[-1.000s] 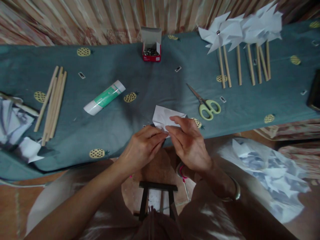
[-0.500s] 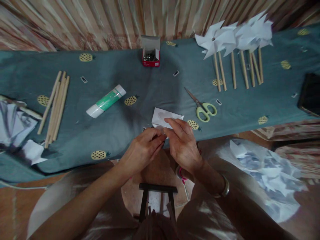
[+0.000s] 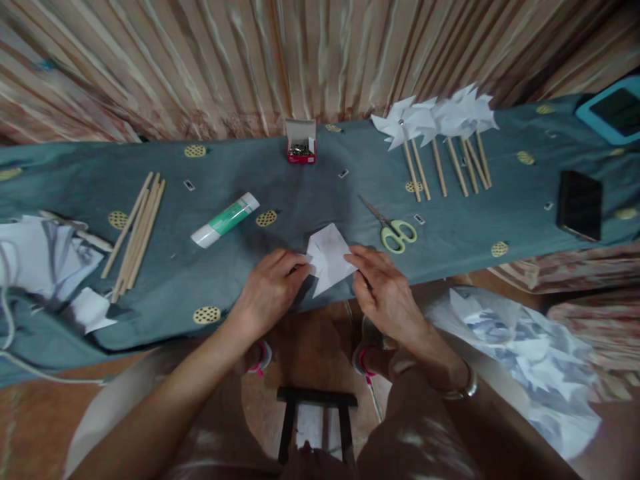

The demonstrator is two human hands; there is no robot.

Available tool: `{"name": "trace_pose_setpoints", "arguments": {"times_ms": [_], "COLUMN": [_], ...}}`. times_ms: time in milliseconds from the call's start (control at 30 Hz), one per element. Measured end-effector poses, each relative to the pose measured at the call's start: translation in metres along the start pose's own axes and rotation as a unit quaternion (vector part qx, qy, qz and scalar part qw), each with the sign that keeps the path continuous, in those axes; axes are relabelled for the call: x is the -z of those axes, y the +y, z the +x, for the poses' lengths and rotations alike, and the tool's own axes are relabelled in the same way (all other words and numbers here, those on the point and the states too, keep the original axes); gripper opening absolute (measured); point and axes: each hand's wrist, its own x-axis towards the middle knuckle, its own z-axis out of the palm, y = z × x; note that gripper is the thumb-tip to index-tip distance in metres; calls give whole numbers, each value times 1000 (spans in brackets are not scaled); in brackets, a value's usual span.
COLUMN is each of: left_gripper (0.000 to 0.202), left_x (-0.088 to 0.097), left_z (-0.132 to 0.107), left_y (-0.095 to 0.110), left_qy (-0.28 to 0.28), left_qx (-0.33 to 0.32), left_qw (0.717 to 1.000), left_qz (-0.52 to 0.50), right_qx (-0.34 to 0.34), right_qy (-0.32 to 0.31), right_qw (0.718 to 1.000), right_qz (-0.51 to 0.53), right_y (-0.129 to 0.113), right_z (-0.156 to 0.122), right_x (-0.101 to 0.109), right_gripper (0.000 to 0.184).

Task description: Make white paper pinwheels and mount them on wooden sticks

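A partly folded piece of white paper (image 3: 330, 259) is held between my two hands near the front edge of the cloth-covered table (image 3: 310, 193). My left hand (image 3: 275, 287) pinches its left side between thumb and fingers. On the right side, my right hand (image 3: 383, 287) grips the paper's edge, its thumb below. To the right of the paper lie scissors (image 3: 395, 233) with green handles, their blades pointing up and left. A white and green glue stick (image 3: 226, 220) lies to the left of my hands.
Several paper pinwheels (image 3: 435, 123) on sticks lie at the back right. A red box of metal pins (image 3: 301, 150) stands open at the back. Wooden sticks (image 3: 135, 240) and white papers (image 3: 40, 257) are at left. A black phone (image 3: 580, 205) lies right; a plastic bag (image 3: 530, 367) of paper sits below.
My hands have moved apart to opposite sides of the paper, which now shows more of its folded face. The view has shifted, showing a blue-framed device at the right.
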Motion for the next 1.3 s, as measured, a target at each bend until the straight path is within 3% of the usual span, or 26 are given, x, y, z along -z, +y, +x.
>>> {"name": "trace_pose_setpoints", "arguments": {"times_ms": [167,300,433,733,867,1000,1133,1300], "left_gripper": [16,14,17,12,15,16,18,15], "left_x": [2,5,2,-5,-1,2,4,5], "left_z": [2,6,9,12,11,6,1,1], "left_y": [-9,7,23,27,29,31,35,37], "left_qy": [12,22,-29,-43,-36,-16,-27,-51], "left_qx": [5,1,-13,-31,-24,-33,-32,-32], "left_qw": [999,1000,999,998,998,999,999,998], "left_qz": [30,21,11,42,52,41,24,8], "right_qx": [5,11,19,2,-14,-30,-53,-70], "right_qy": [-10,-17,-21,-26,-29,-40,-48,-49], "right_qw": [1000,999,999,1000,999,990,974,965], "right_qz": [-2,-28,-40,0,42,129,215,248], "right_y": [-9,-13,-13,-12,-7,0,3,2], "right_z": [-3,-3,-3,-4,-3,-3,-1,3], "right_x": [0,-1,-2,1,5,9,9,6], "right_gripper": [32,31,33,34,32,17,8,7]}}
